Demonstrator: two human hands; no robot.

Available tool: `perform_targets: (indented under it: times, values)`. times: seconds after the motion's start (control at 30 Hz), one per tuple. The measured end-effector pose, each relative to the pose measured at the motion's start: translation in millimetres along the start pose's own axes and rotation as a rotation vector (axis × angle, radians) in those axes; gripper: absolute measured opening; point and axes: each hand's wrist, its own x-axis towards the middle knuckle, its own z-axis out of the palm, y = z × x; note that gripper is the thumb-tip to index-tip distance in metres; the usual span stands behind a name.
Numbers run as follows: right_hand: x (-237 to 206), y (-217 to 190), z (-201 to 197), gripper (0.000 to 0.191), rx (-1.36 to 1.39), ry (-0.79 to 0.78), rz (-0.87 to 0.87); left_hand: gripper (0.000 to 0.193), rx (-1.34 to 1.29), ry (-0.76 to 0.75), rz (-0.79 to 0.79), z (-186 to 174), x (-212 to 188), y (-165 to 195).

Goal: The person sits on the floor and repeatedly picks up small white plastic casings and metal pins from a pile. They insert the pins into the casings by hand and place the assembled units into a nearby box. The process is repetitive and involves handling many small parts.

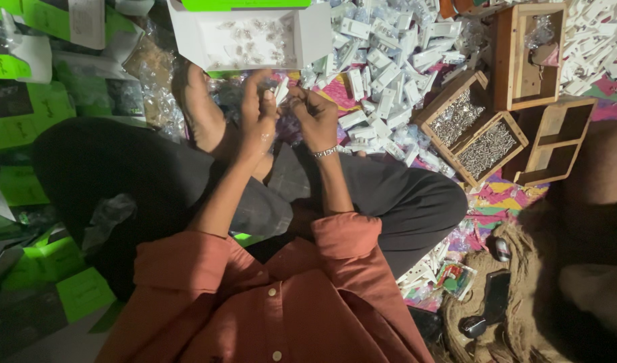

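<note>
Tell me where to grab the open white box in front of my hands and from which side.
Take the white box by its upright right end wall, coming from the right with a pinch grip over the rim. It lies open with small pieces loose inside, so lifting it level seems safest.

Tight quarters around the white box (248,40): a heap of small white parts (382,67) crowds its right side, green packets (26,67) block its left, a bare foot (201,111) sits just below, leaving only a narrow gap.
</note>
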Motion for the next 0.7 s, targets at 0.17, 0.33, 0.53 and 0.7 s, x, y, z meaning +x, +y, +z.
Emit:
perform_targets:
  times: [0.17,0.33,0.53,0.7]
  values:
    - [-0.9,2.5,-6.3,0.020,-0.058,-0.009,-0.075,0.032,0.035,-0.165,-0.016,1.6,1.8,5.8]
    - [-3.6,5.3,-6.9,0.015,-0.229,0.128,-0.003,0.017,0.108,0.094,-0.190,-4.8,2.7,-16.3]
    - [-0.4,-3.6,-6.1,0.017,0.078,-0.027,-0.057,0.036,0.064,-0.097,-0.045,-0.7,3.3,-16.5]
    - [-3.3,-5.7,-8.6,0.017,0.251,-0.030,0.116,0.044,-0.176,-0.194,-0.419,0.1,7.0,1.6]
